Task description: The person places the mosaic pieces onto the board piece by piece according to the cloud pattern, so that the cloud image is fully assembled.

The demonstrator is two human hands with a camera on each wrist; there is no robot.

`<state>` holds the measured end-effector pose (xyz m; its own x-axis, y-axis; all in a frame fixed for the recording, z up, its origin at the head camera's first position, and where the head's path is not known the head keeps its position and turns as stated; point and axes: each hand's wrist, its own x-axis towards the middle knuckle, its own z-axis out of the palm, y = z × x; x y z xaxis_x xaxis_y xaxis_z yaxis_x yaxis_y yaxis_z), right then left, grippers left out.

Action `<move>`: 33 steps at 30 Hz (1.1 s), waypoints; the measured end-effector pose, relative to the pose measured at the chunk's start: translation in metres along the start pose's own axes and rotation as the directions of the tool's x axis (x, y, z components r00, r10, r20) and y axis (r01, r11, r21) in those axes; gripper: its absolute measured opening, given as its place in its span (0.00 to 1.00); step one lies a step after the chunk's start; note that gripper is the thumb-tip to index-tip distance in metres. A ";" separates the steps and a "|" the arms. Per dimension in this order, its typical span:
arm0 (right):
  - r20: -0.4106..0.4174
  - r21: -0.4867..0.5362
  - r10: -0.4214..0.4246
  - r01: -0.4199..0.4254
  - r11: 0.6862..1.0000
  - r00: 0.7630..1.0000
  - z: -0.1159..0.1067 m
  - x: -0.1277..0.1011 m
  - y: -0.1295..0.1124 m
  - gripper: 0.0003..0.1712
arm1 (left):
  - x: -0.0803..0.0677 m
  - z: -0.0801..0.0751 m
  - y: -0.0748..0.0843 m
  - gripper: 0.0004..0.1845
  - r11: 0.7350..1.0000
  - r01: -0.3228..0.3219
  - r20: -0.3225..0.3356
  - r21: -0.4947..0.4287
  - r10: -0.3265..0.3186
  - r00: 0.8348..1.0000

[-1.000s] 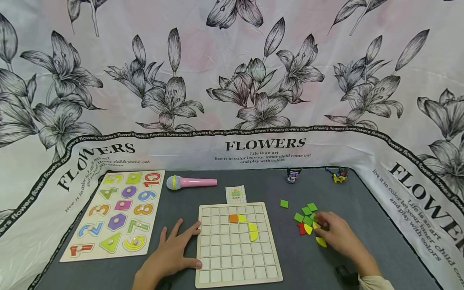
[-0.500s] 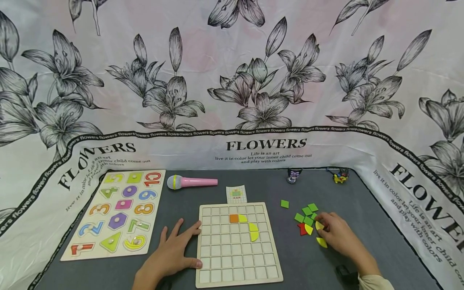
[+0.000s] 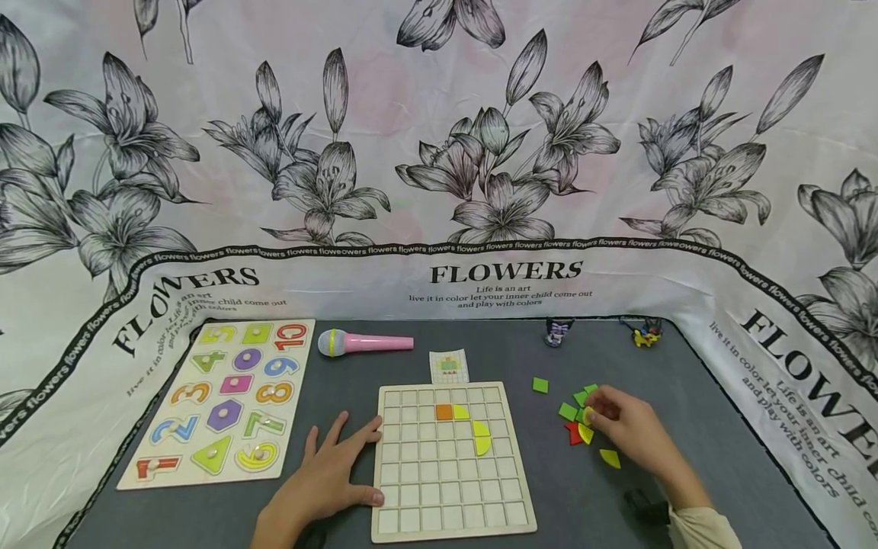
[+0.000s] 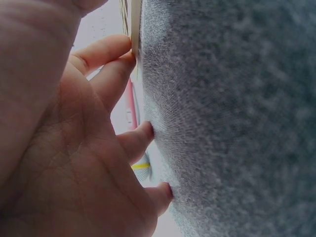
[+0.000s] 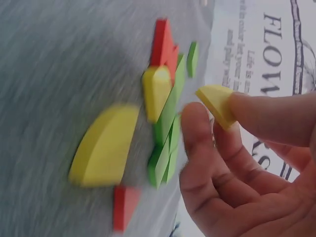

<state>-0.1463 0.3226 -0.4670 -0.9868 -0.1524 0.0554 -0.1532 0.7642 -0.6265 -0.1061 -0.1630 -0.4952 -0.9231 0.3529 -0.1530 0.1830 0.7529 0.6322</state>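
My left hand lies with fingers spread at the left edge of a wooden grid board; its thumb and forefinger touch the rim. On the board sit an orange square and several yellow quarter-circle pieces. Between thumb and fingers, my right hand pinches another yellow quarter-circle piece, lifted off the cloth. Below that hand lie green squares, red pieces and two loose yellow pieces, one a quarter circle. A red triangular piece shows in the right wrist view.
A small pattern card stands behind the board. A pink toy microphone and a number puzzle board lie to the left. Two small figurines, one dark and one yellow, stand at the back right. One green square lies apart.
My right hand has taken up a yellow quarter-circle piece from the cloth and moved slightly up and left with it. The left hand stays at the board's edge.
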 end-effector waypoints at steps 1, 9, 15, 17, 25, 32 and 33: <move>0.001 0.023 -0.003 0.003 1.000 1.000 0.001 0.001 -0.003 0.07 | 0.000 0.000 0.000 0.62 1.000 -0.001 0.000 0.002 0.001 1.000; 0.013 0.134 -0.009 0.008 0.991 1.000 0.014 0.012 -0.020 0.10 | 0.000 -0.001 0.001 0.63 1.000 -0.001 0.003 0.005 0.001 1.000; 0.021 0.163 -0.047 0.043 0.986 0.999 0.026 0.021 -0.033 0.13 | 0.001 0.000 -0.001 0.62 1.000 -0.001 0.000 0.008 0.001 1.000; 0.020 0.168 -0.071 0.066 0.984 0.997 0.030 0.025 -0.037 0.15 | 0.001 0.000 -0.002 0.62 1.000 -0.003 0.002 0.008 0.003 1.000; 0.007 0.178 -0.167 0.163 0.971 0.986 0.044 0.033 -0.052 0.13 | 0.001 0.001 -0.002 0.62 1.000 0.008 0.007 0.003 -0.008 1.000; 0.041 0.178 -0.193 0.183 0.967 0.980 0.058 0.042 -0.067 0.10 | 0.000 0.000 0.000 0.62 1.000 0.016 0.013 -0.005 -0.016 1.000; 0.043 0.180 -0.202 0.191 0.965 0.978 0.060 0.043 -0.069 0.09 | 0.001 -0.001 0.000 0.62 1.000 0.015 0.013 -0.006 -0.015 1.000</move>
<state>-0.1746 0.2254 -0.4683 -0.9322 -0.3307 0.1473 -0.3272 0.5956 -0.7336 -0.1068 -0.1631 -0.4946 -0.9213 0.3485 -0.1723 0.1667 0.7546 0.6347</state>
